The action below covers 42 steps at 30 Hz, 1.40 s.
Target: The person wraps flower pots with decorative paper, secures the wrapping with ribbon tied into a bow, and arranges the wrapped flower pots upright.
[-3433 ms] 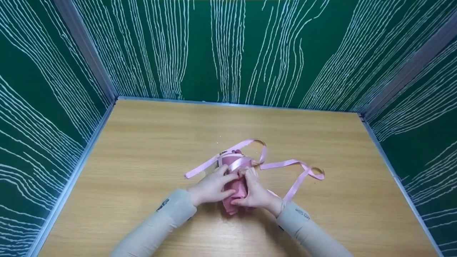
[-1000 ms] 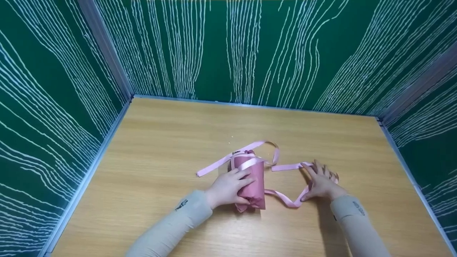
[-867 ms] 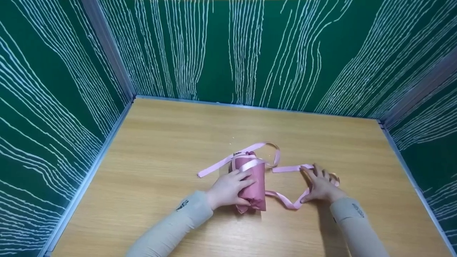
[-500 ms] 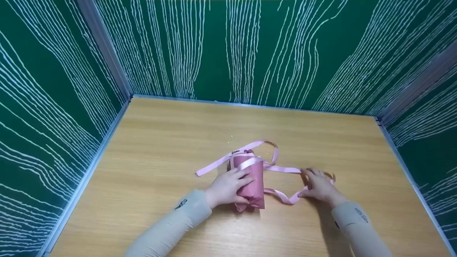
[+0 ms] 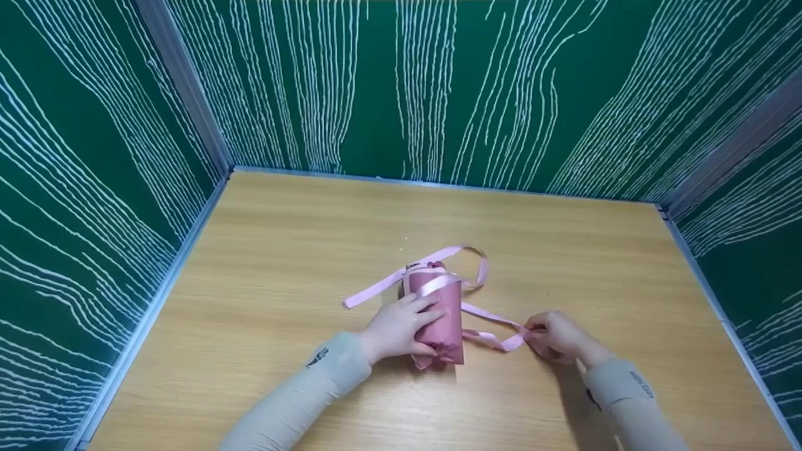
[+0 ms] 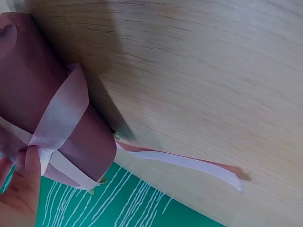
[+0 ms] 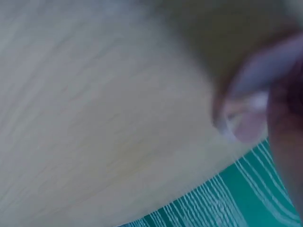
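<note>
A pink paper-wrapped bundle (image 5: pixel 448 319) lies on the table, its far end showing small dark red bits. Pale pink ribbon (image 5: pixel 438 285) crosses over its upper part; in the left wrist view a wide band of ribbon (image 6: pixel 61 113) runs round the paper, and green bits poke out at its end. My left hand (image 5: pixel 398 329) holds the bundle from the left, fingers across its top and thumb low on its near part. To the right, my right hand (image 5: pixel 557 338) pinches the ribbon, with two lengths stretching back to the bundle. The right wrist view is blurred, showing ribbon (image 7: pixel 251 113) by the fingers.
A loose ribbon tail (image 5: pixel 376 289) lies left of the bundle, and a ribbon loop (image 5: pixel 481 269) curves behind it. Wooden table (image 5: pixel 301 232) extends around, bordered by green walls (image 5: pixel 369 94) with white lines. Tiny light specks lie behind the bundle.
My right hand left the bundle, reached to the ribbon on the right, gathered it and now pinches it, slightly nearer me. My left hand stays on the bundle.
</note>
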{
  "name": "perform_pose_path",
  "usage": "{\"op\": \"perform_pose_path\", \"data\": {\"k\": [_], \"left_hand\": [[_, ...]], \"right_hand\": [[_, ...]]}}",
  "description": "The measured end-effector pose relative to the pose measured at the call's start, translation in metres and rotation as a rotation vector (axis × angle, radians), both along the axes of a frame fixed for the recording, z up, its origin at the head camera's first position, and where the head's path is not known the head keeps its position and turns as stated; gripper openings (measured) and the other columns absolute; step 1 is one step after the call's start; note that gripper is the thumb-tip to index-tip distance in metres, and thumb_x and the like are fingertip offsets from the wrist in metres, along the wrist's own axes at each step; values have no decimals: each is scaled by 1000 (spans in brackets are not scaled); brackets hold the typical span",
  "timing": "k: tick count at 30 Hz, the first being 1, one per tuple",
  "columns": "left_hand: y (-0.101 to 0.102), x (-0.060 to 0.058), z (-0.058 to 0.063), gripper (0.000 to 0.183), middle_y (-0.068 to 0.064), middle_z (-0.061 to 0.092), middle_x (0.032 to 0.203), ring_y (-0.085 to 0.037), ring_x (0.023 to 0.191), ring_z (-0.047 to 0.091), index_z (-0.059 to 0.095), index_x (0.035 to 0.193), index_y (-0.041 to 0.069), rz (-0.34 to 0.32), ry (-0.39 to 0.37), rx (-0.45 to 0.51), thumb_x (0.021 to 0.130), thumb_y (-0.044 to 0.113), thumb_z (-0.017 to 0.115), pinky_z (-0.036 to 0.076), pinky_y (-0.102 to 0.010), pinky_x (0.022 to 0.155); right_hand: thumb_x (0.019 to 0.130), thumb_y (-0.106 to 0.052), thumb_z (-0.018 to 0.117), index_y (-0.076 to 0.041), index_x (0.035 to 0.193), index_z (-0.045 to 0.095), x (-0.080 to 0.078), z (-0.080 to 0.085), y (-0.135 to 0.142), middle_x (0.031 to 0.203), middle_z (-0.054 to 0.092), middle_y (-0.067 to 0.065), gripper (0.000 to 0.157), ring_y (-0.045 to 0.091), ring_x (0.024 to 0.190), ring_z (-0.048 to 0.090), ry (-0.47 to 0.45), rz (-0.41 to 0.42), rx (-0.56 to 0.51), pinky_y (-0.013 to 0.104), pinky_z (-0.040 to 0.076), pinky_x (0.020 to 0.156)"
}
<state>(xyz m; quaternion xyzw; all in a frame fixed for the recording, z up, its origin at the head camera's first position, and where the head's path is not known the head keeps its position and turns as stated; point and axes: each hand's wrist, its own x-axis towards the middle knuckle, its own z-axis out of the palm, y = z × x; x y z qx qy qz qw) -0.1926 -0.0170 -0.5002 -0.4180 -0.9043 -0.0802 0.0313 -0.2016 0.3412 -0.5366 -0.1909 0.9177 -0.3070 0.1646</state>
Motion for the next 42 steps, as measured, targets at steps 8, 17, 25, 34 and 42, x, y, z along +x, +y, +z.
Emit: {"op": "perform_pose_path", "data": {"k": [8,17,25,34,42], "left_hand": [[0,1,2,71,-3,44,146,-24,130,45,51,137,21,3,-21,-1,77,55,68,40,-37,107],[-1,-1,3,71,-5,44,146,-24,131,44,51,137,20,-8,-11,10,78,55,68,37,-37,109],[-1,-1,-1,72,-5,43,147,-24,133,42,50,138,19,-5,-21,2,78,56,68,34,-37,111],[-2,-1,-2,70,-5,45,146,-24,131,44,51,137,20,-2,10,3,79,56,67,37,-38,109],[-2,0,-3,67,-4,52,139,-22,129,47,57,131,19,-30,124,5,76,56,68,39,-34,108]], "right_hand": [[88,-8,62,10,81,60,-5,51,28,61,51,-13,19,-3,53,43,-298,119,-133,14,37,49],[98,0,39,-17,93,68,-17,77,40,70,60,-17,34,-6,58,50,-559,191,-610,9,39,52],[101,-2,31,-17,98,70,-31,88,23,80,67,-8,42,4,71,64,-571,35,-867,16,52,65],[96,-24,54,-6,115,60,-78,133,-84,91,66,3,27,12,68,63,-386,-89,-591,24,54,60],[93,-31,58,-13,130,54,-87,136,-208,124,60,5,42,16,105,58,-264,0,-300,35,48,91]]}}
